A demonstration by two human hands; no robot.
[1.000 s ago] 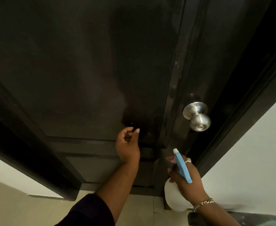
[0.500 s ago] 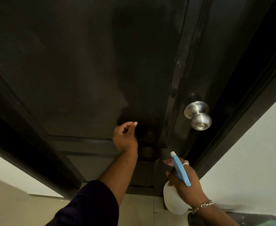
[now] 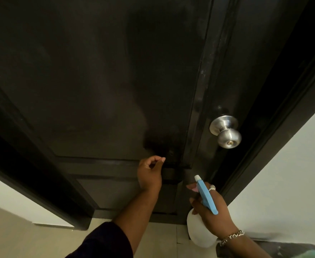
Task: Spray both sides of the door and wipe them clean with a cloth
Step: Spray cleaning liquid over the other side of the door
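A black panelled door [image 3: 97, 81] fills the view, with a steel knob [image 3: 225, 131] at its right. My left hand [image 3: 150, 175] is pressed to the door at the rail below the upper panel, fingers curled on what looks like a dark cloth [image 3: 171, 164]. The cloth is hard to tell from the black surface. Lower right, my right hand [image 3: 212, 207] grips a white spray bottle [image 3: 197, 233] with a blue trigger head [image 3: 206, 196]. Its nozzle points up at the door near the knob side.
The black door frame [image 3: 283, 127] runs along the right against a white wall [image 3: 292, 192]. A beige tiled floor [image 3: 22, 237] lies below, and another strip of white wall [image 3: 9, 198] shows left of the frame. A dark object [image 3: 283, 250] sits at the bottom right.
My left hand slid a little up and left on the door, then down and right to the rail. The right hand with the bottle sank slightly.
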